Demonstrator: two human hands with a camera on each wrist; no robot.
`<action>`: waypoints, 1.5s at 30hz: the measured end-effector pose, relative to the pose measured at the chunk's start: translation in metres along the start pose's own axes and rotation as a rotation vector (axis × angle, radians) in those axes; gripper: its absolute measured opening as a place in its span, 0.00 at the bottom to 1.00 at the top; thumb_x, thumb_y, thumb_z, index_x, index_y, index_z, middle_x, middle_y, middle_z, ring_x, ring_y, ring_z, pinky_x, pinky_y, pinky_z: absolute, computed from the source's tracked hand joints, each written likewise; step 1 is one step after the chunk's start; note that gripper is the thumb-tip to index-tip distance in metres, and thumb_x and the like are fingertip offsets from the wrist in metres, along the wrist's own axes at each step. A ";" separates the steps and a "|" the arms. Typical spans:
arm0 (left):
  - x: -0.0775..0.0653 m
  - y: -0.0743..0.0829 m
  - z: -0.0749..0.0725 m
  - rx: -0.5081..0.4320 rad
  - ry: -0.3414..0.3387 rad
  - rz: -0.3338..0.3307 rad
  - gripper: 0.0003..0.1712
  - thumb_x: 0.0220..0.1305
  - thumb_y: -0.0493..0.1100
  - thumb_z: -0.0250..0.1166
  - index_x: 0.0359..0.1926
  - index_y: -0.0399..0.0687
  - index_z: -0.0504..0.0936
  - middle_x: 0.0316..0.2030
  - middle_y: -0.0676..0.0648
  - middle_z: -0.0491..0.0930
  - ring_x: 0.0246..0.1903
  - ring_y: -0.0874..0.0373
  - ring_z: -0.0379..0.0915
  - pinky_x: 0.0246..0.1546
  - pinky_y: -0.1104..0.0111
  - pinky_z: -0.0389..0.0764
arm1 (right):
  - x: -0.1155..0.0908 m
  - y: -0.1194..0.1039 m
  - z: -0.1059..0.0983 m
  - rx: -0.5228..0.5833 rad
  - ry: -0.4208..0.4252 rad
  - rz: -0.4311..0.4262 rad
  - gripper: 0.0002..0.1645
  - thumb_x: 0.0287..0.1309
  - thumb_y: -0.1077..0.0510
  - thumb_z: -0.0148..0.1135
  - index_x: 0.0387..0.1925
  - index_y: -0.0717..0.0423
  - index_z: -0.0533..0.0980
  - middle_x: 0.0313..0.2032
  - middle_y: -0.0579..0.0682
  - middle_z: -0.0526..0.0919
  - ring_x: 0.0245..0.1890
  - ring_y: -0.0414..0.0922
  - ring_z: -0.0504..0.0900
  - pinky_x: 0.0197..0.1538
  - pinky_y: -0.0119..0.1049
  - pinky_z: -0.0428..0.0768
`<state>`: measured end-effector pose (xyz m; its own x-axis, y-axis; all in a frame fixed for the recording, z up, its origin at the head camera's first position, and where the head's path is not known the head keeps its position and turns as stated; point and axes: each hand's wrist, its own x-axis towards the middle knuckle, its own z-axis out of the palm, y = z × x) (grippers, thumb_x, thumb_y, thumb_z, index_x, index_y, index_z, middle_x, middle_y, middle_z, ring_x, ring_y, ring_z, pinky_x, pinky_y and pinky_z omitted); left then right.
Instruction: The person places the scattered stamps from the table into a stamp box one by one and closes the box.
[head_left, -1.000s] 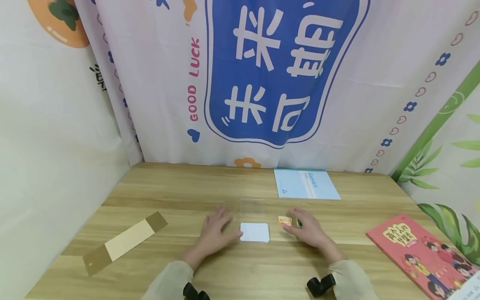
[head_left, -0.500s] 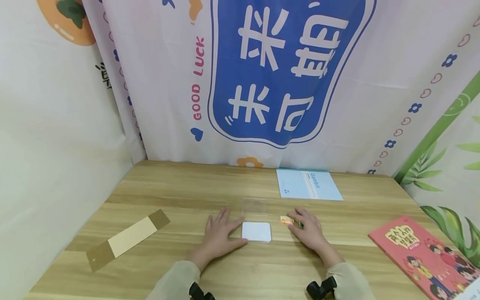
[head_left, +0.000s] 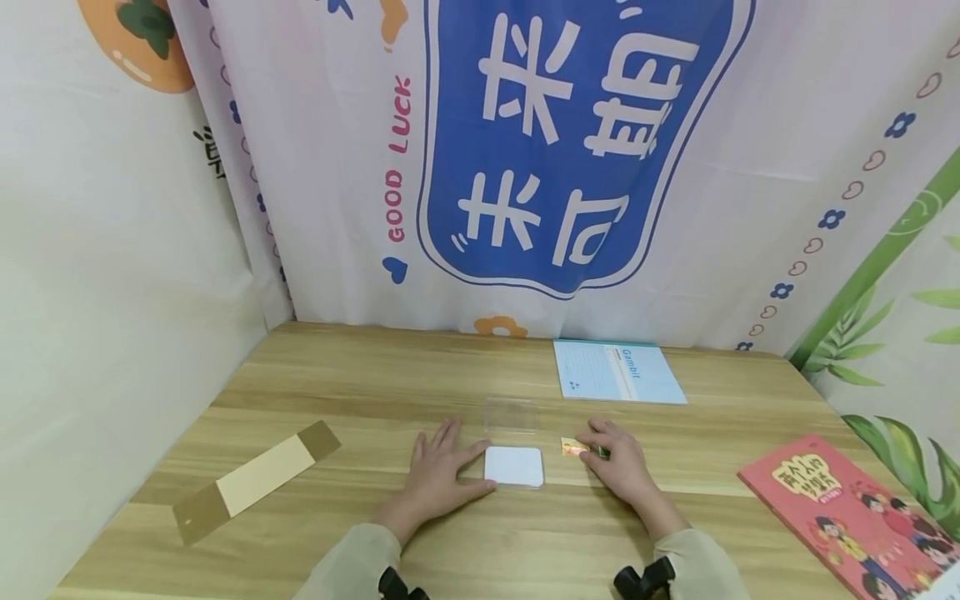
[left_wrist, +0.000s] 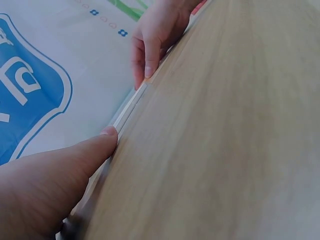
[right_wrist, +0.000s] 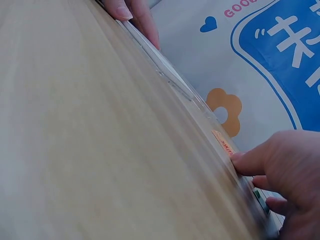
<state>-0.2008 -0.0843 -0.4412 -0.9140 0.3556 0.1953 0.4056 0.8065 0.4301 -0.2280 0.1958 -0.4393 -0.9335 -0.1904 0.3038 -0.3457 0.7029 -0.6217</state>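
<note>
A white stack of cards (head_left: pixel 513 465) lies in a shallow clear tray on the wooden table (head_left: pixel 360 392). My left hand (head_left: pixel 441 468) rests flat beside it, fingers spread, thumb (left_wrist: pixel 107 137) against the stack's left edge (left_wrist: pixel 131 104). Just beyond the stack lies a clear lid (head_left: pixel 510 414). My right hand (head_left: pixel 613 460) rests to the right, its fingertips touching a small orange card (head_left: pixel 573 447) (right_wrist: pixel 223 142) that lies flat. A small green item (right_wrist: pixel 258 196) sits partly hidden under its loosely bent fingers (right_wrist: pixel 250 161).
A light blue notebook (head_left: pixel 618 372) lies at the back of the table. A red picture book (head_left: pixel 847 508) sits at the right edge, and a brown and tan cardboard strip (head_left: pixel 255 479) lies at the left. Printed cloth walls (head_left: pixel 525 167) enclose the table.
Both hands stay almost still by the white stack and the orange card. Only the head view has shifted slightly.
</note>
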 end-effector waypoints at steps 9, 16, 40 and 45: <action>-0.001 -0.001 0.000 -0.009 0.009 -0.001 0.36 0.47 0.69 0.54 0.56 0.58 0.70 0.62 0.35 0.48 0.61 0.43 0.38 0.52 0.43 0.34 | 0.001 -0.001 0.002 -0.034 0.041 -0.040 0.09 0.42 0.67 0.64 0.30 0.56 0.78 0.49 0.61 0.72 0.52 0.59 0.65 0.52 0.57 0.55; 0.000 0.000 -0.002 -0.008 0.006 0.003 0.36 0.47 0.68 0.55 0.56 0.58 0.69 0.62 0.35 0.49 0.61 0.42 0.38 0.53 0.43 0.34 | 0.001 -0.001 0.003 -0.028 0.043 -0.035 0.08 0.42 0.67 0.63 0.29 0.56 0.77 0.47 0.60 0.73 0.51 0.59 0.66 0.52 0.58 0.53; 0.000 0.000 0.000 0.002 -0.004 -0.007 0.37 0.47 0.70 0.53 0.56 0.59 0.70 0.62 0.36 0.48 0.61 0.43 0.37 0.53 0.43 0.34 | -0.001 0.004 -0.002 -0.001 -0.025 -0.093 0.15 0.44 0.65 0.64 0.38 0.63 0.78 0.48 0.60 0.72 0.51 0.59 0.66 0.52 0.55 0.58; -0.001 0.001 -0.001 -0.005 -0.005 -0.008 0.36 0.47 0.70 0.53 0.56 0.59 0.70 0.62 0.36 0.48 0.61 0.43 0.37 0.53 0.44 0.33 | -0.001 0.003 -0.002 0.011 -0.011 -0.092 0.12 0.42 0.65 0.65 0.34 0.61 0.79 0.47 0.60 0.73 0.50 0.58 0.67 0.51 0.54 0.60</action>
<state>-0.1997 -0.0842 -0.4399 -0.9173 0.3511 0.1878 0.3982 0.8068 0.4365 -0.2283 0.1997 -0.4398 -0.8988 -0.2615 0.3518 -0.4308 0.6746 -0.5994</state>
